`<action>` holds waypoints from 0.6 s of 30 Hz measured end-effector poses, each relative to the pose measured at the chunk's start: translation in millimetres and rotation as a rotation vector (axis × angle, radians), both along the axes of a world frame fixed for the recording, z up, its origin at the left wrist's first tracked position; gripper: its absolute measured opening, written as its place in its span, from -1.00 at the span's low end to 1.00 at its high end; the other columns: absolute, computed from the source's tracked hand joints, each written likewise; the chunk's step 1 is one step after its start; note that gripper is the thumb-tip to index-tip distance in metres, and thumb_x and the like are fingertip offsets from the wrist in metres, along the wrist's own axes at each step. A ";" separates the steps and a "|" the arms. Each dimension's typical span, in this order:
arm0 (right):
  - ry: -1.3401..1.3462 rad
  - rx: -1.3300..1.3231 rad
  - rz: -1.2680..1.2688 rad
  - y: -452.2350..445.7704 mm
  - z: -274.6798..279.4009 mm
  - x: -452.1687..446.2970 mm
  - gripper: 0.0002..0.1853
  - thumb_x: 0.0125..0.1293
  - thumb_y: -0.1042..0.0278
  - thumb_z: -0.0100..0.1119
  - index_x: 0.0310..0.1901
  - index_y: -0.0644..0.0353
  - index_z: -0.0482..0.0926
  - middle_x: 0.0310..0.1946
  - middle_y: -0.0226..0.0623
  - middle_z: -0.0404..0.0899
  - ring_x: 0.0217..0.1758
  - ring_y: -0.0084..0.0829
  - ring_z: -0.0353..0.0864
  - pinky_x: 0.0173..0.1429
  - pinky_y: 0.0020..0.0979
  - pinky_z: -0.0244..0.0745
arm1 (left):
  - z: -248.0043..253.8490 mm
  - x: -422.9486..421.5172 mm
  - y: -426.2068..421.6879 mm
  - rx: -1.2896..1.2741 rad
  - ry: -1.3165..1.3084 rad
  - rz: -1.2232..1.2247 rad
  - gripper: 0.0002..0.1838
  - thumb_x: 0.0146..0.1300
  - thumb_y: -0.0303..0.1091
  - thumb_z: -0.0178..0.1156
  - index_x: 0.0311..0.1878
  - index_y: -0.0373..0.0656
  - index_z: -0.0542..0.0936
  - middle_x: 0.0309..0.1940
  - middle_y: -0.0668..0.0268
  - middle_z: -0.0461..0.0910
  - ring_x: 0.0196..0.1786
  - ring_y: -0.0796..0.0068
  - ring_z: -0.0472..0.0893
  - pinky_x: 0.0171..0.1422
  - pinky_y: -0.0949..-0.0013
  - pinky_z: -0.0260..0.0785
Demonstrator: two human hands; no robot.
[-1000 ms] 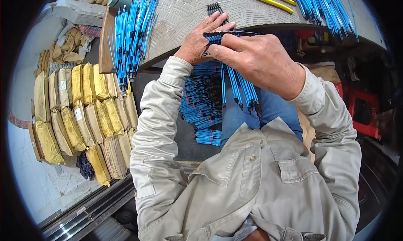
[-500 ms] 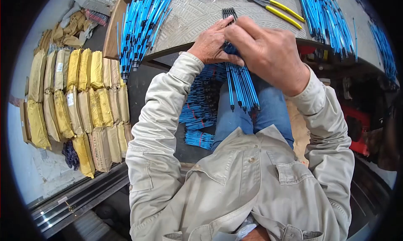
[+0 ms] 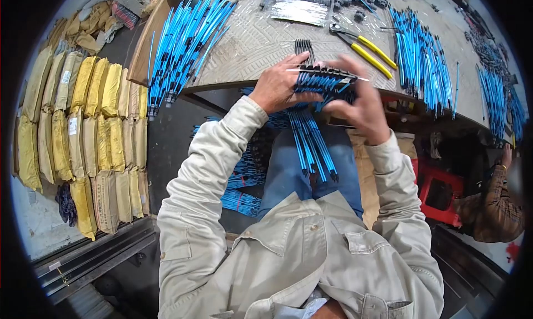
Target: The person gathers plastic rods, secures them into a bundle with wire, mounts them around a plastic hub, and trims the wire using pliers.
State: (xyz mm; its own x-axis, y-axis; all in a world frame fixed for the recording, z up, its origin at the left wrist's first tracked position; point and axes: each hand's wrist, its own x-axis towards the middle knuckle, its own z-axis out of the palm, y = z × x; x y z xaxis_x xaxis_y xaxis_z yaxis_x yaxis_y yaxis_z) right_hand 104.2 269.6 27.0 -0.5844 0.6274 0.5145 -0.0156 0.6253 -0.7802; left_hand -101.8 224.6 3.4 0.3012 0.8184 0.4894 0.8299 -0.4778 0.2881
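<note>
A bundle of thin blue rods with black ends (image 3: 313, 144) hangs over my lap, and its black tips point up near the table edge. My left hand (image 3: 277, 84) is closed around the bundle from the left, with the thumb below and fingers above. A thin white strip (image 3: 325, 71) lies crosswise over the black parts of the bundle and reaches toward my right hand. Blurred by motion, my right hand (image 3: 363, 108) is at the right of the bundle, its thumb and fingers apart.
More blue rods lie on the table at left (image 3: 186, 47) and right (image 3: 419, 58). Yellow-handled pliers (image 3: 372, 58) and a pack of clear-white strips (image 3: 300, 11) are behind. Wrapped packages (image 3: 83, 119) are stacked at left. A co-worker's arm (image 3: 502, 186) shows at far right, near a red stool (image 3: 438, 194).
My right hand has moved away from the top of the bundle to its right side and opened. The white strip across the bundle now shows. The view has tilted up, showing more of the table.
</note>
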 end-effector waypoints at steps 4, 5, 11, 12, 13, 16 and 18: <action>0.056 -0.191 0.275 9.4 1.8 -38.1 -0.35 -0.05 0.38 0.46 0.11 0.23 0.40 -0.04 -0.28 0.53 0.03 -0.45 0.49 0.11 -0.44 0.37 | -3.9 -6.6 4.3 -0.094 -0.082 -0.081 -0.53 0.03 0.02 0.30 -0.01 0.01 0.57 0.11 0.19 0.47 0.24 0.17 0.38 0.26 0.17 0.28; 0.074 -0.286 0.373 10.8 6.3 -42.0 -0.46 -0.02 0.41 0.43 0.04 0.22 0.48 -0.09 -0.30 0.56 -0.02 -0.48 0.52 0.07 -0.47 0.40 | -4.6 -7.0 4.9 -0.061 -0.108 -0.092 -0.53 0.02 -0.03 0.32 0.00 0.01 0.57 0.12 0.19 0.46 0.23 0.15 0.39 0.26 0.17 0.28; 0.181 -0.315 0.334 5.3 5.8 -42.2 -0.72 0.08 0.47 0.34 -0.13 0.25 0.59 -0.25 -0.32 0.63 -0.21 -0.52 0.59 -0.09 -0.50 0.47 | 10.3 -0.3 0.9 -0.132 -0.352 -0.200 -0.53 -0.02 -0.15 0.39 -0.02 -0.06 0.57 0.10 0.18 0.46 0.16 0.10 0.44 0.25 0.21 0.27; 0.236 -0.280 0.278 -0.5 16.8 -37.7 -0.75 0.11 0.44 0.31 -0.15 0.26 0.60 -0.29 -0.32 0.65 -0.24 -0.53 0.61 -0.12 -0.49 0.49 | 23.1 6.8 -3.2 -0.126 -0.349 -0.205 -0.53 -0.02 -0.15 0.39 -0.02 -0.06 0.57 0.10 0.18 0.46 0.16 0.10 0.44 0.25 0.21 0.27; 0.289 -0.247 0.221 -7.0 28.2 -32.4 -0.77 0.13 0.42 0.29 -0.17 0.27 0.61 -0.33 -0.33 0.67 -0.27 -0.54 0.63 -0.15 -0.49 0.51 | 35.2 15.2 -7.8 -0.180 -0.401 -0.235 -0.54 -0.02 -0.18 0.39 -0.02 -0.08 0.57 0.09 0.19 0.46 0.14 0.13 0.44 0.23 0.23 0.27; 0.286 -0.185 0.237 -27.2 70.8 4.5 -0.75 0.17 0.43 0.25 -0.13 0.34 0.58 -0.29 -0.27 0.66 -0.24 -0.50 0.64 -0.13 -0.47 0.52 | 49.1 53.6 -25.8 -0.309 -0.510 -0.322 -0.55 0.00 -0.22 0.39 -0.02 -0.12 0.56 0.06 0.20 0.48 0.11 0.19 0.46 0.20 0.26 0.28; 0.284 -0.151 0.220 -43.3 73.5 31.5 -0.74 0.19 0.44 0.23 -0.11 0.37 0.56 -0.28 -0.25 0.65 -0.22 -0.47 0.64 -0.12 -0.46 0.53 | 38.8 87.6 -38.5 -0.342 -0.693 -0.394 -0.61 0.04 -0.26 0.37 -0.05 -0.14 0.57 0.00 0.24 0.51 0.05 0.31 0.49 0.14 0.31 0.31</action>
